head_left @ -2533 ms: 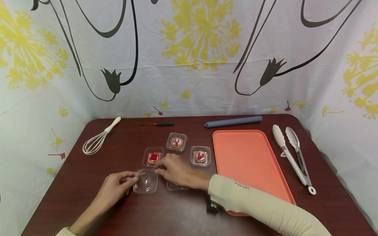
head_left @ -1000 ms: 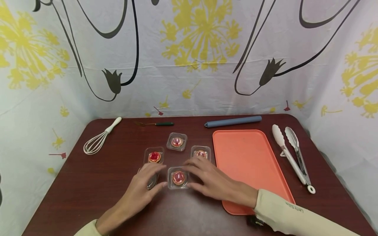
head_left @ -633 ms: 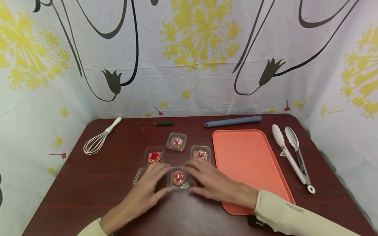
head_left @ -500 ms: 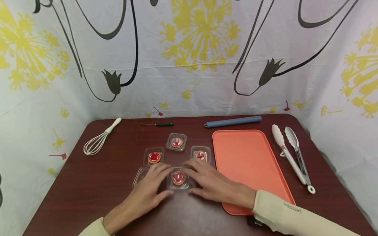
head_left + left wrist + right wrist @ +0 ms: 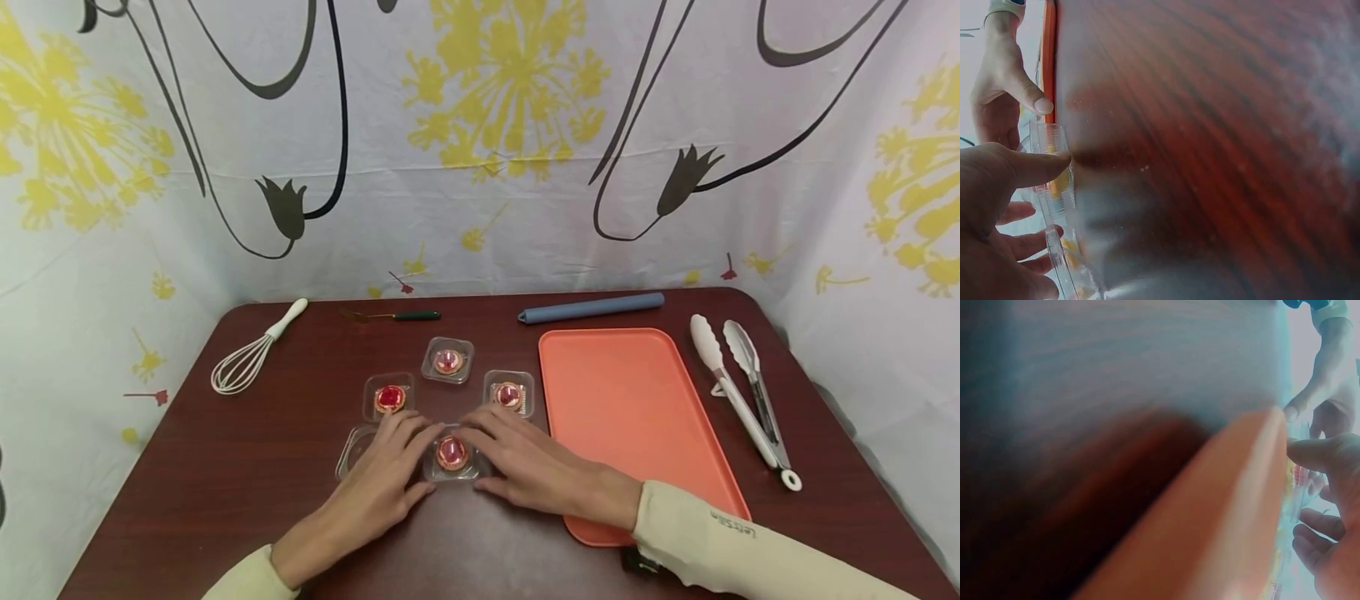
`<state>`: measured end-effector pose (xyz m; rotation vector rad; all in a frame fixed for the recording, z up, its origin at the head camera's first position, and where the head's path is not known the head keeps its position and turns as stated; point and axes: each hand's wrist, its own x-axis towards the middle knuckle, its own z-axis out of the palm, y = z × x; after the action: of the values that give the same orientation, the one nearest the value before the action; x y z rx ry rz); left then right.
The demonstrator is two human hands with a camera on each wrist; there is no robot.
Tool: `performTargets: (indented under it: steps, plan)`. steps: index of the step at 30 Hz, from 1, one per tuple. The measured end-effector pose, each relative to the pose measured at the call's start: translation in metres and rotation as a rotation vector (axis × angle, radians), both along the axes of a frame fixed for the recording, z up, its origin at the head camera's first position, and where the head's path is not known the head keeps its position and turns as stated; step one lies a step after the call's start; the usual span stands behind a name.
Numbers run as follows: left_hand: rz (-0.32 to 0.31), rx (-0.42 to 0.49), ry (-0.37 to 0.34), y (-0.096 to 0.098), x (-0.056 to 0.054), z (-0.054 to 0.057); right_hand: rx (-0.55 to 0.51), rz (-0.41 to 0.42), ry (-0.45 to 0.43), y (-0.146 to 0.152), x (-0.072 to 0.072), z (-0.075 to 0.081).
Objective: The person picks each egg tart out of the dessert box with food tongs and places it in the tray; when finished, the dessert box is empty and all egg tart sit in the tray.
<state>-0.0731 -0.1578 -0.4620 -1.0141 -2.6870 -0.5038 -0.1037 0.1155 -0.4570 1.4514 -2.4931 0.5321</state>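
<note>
In the head view, a clear plastic box holding a small red-topped tart sits on the table between my hands. My left hand holds its left side, thumb at the near edge and fingers at the far edge. My right hand holds the right side likewise. The left wrist view shows the left thumb against the box's near side. Partly under my left hand is another clear plastic container; its contents are hidden. Behind my hands stand further boxed tarts, at left, back and right.
An orange tray lies to the right, partly under my right forearm. Tongs lie beyond it. A whisk is at the far left; a green-handled utensil and a blue-grey rod lie along the back edge.
My right hand has left the clear container on the left and moved to the front boxed tart's right side. My left hand has moved right to its left side. Both have closed in slightly.
</note>
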Motion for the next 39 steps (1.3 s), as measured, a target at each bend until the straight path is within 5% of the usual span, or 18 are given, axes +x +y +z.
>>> performTargets:
  steps: [17,24,33,39]
  plan:
    - [-0.035,-0.009,0.082,0.007,-0.009,-0.004,-0.043,-0.028,-0.080,-0.002,0.001,0.000]
    - [-0.043,-0.020,0.085,0.008,-0.012,-0.001,-0.106,-0.041,-0.193,-0.001,-0.001,0.009]
    - [-0.025,0.012,-0.041,0.004,-0.010,0.015,-0.139,-0.044,-0.206,0.003,-0.004,0.020]
    - [-0.013,0.104,-0.019,0.003,-0.008,0.028,-0.209,-0.040,-0.156,0.006,-0.005,0.027]
